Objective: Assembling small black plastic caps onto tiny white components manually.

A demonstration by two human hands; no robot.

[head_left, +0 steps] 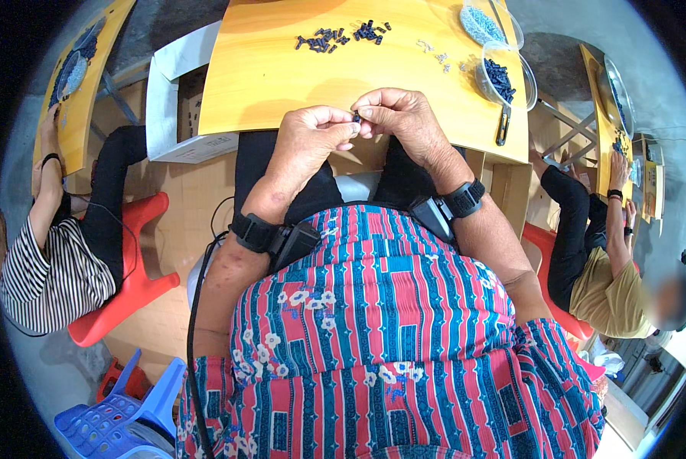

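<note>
Both my hands meet at the near edge of the yellow table (pixel 259 84), fingertips almost touching. Between them is a small black piece (pixel 356 117), too small to make out fully. My left hand (pixel 311 138) pinches at it from the left with thumb and forefinger. From the other side my right hand (pixel 404 121) closes thumb and forefinger on the same piece. Beyond the hands lie two loose heaps of small black parts, a left heap (pixel 324 40) and a right heap (pixel 369 31). A few tiny pale clear pieces (pixel 441 57) are scattered to their right.
At the table's right stand a clear tub of black parts (pixel 499 80) and a tub of light blue pieces (pixel 482 25). A black-handled tool (pixel 503 125) lies by the right edge. An open white box (pixel 197 149) adjoins the left edge. People sit at tables on both sides.
</note>
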